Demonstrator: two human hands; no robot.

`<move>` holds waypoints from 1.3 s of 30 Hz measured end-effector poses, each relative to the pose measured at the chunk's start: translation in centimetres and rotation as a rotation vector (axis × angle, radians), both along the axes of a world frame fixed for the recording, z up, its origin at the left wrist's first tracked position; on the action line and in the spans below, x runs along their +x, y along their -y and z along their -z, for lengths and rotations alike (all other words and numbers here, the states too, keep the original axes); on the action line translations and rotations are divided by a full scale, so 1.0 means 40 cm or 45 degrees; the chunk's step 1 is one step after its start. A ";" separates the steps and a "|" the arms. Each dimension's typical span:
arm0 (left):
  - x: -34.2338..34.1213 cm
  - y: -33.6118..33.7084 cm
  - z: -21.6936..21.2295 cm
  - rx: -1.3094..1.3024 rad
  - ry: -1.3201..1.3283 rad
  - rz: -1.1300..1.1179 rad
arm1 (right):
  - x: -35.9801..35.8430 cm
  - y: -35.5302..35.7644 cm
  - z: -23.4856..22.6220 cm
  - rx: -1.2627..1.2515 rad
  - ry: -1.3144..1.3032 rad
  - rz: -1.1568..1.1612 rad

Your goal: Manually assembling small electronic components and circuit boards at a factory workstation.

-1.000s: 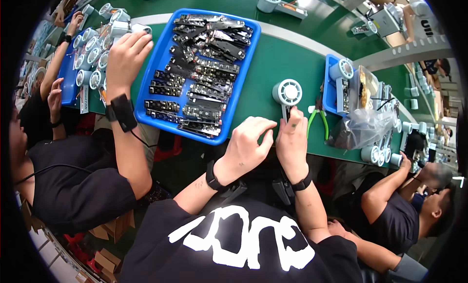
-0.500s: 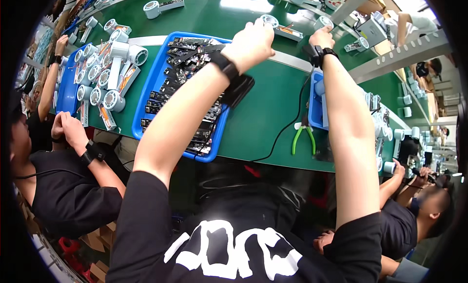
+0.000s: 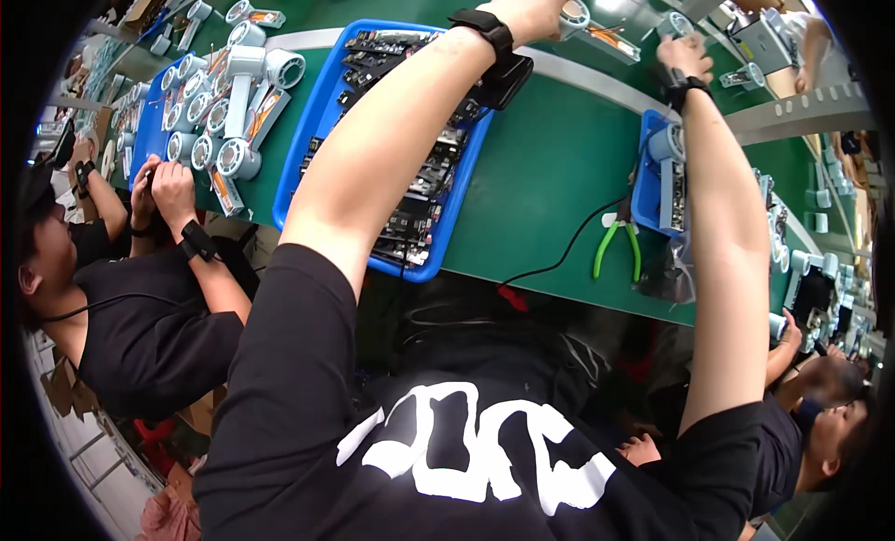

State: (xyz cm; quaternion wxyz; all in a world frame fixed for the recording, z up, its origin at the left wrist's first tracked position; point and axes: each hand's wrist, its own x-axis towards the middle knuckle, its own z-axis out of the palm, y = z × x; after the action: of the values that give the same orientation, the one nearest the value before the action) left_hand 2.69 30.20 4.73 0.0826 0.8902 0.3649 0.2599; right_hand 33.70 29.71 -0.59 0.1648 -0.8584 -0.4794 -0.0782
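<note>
My left hand [image 3: 533, 9] reaches far across the green bench, partly cut off by the upper edge of the picture. Its fingers stretch out above a pale blue round motor housing [image 3: 574, 15] with a long open handle holding wires [image 3: 611, 45]; I cannot tell whether they touch it. Farther right, my right hand [image 3: 686, 58] is smeared by motion just below another pale housing [image 3: 678, 23], and its finger pose is unclear. Both wrists carry black straps, the left one with a black box-like device [image 3: 508, 79].
A blue tray [image 3: 454, 219] of black circuit boards lies under my left forearm. Many pale housings [image 3: 244, 61] are piled to its left. A smaller blue bin [image 3: 643, 205], green-handled pliers [image 3: 617, 247] and a black cable [image 3: 569, 256] lie right. Co-workers sit on both sides.
The view has shifted, so the bench things appear farther right and higher. My left hand has gone farther away across the bench. My right hand has become blurred beside its housing.
</note>
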 end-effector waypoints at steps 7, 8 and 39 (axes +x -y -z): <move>-0.182 0.413 -0.115 -0.297 0.128 0.468 | -0.347 0.326 -0.400 0.387 -0.594 -0.481; -0.165 0.452 -0.088 -0.362 0.031 0.603 | -0.349 0.347 -0.409 0.443 -0.787 -0.578; -0.370 0.297 -0.070 -0.499 -0.069 0.239 | -0.565 0.950 0.004 0.364 -0.584 -0.529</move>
State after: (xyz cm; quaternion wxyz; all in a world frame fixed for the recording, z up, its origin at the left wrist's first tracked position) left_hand -12.13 18.32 7.54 0.2681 0.8938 0.3261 0.1511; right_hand 11.08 -8.29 -0.74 0.3995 -0.7058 -0.5787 0.0855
